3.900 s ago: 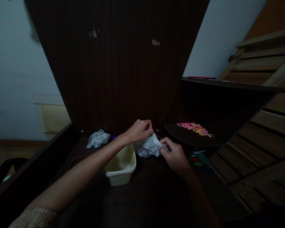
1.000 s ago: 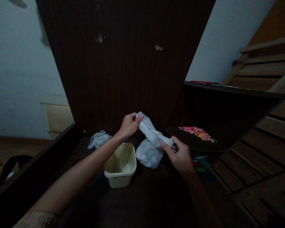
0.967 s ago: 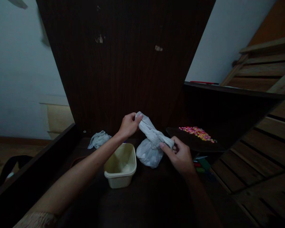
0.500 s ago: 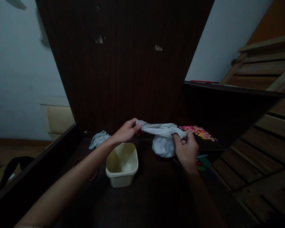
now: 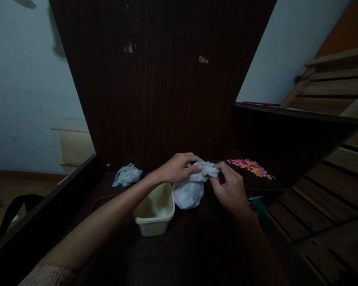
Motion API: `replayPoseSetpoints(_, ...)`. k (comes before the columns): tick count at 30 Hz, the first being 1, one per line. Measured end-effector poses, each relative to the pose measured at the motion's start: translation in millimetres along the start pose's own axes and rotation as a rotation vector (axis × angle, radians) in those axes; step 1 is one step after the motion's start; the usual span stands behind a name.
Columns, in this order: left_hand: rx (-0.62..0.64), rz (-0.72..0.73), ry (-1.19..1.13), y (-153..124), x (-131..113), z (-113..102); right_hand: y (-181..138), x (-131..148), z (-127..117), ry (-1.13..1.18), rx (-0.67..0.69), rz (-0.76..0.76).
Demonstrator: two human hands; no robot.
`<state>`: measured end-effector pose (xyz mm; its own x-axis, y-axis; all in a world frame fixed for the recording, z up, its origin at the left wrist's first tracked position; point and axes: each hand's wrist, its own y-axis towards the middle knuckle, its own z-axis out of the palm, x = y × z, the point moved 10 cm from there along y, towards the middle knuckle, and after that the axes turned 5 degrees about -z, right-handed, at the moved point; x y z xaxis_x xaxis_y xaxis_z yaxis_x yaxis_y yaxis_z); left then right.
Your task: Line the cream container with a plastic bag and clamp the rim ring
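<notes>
A white plastic bag (image 5: 188,192) bulges on the dark table, its neck twisted and bunched at the top. My left hand (image 5: 179,168) pinches that bunched neck from the left. My right hand (image 5: 230,187) grips the same neck from the right, fingers curled closed. Both hands meet above the bag. A cream plastic tub (image 5: 155,209) stands open just left of the bag, under my left wrist.
A crumpled white bag (image 5: 127,175) lies at the back left. A dark tray (image 5: 241,178) with a heap of small pink and yellow pieces (image 5: 250,167) sits at the right. A dark wooden board (image 5: 164,79) stands upright behind. Wooden slats (image 5: 331,167) lie to the right.
The bag's neck was stretched out long between my hands; now my hands have come together over the bag and the neck is bunched up. The bag has shifted back left beside the tub.
</notes>
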<state>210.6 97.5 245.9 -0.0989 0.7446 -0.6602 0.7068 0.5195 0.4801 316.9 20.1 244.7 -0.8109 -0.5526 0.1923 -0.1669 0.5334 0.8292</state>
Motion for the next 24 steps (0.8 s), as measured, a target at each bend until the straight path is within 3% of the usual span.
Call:
replayPoseSetpoints(4, -0.104, -0.066, 0.004, 2.9, 0.2, -13.3, 2.0, -2.0, -12.3, -0.071, -0.097, 0.054)
replayPoseSetpoints(9, -0.386, -0.138, 0.003, -0.2, 4.8, -45.7, 1.1, -10.0, -23.4, -0.062, -0.193, 0.158)
replayPoseSetpoints(15, -0.604, -0.184, -0.354, -6.2, 25.4, -74.1, 2.7, -34.4, -15.3, 0.242, -0.192, 0.390)
replayPoseSetpoints(19, -0.698, -0.131, -0.588, -12.0, 8.2, -93.6, 21.5, -29.1, -13.0, 0.449, -0.213, 0.440)
replayPoseSetpoints(24, -0.792, -0.071, -0.706, -22.9, -28.5, -121.8, 55.2, 6.1, -4.6, 0.496, -0.109, 0.303)
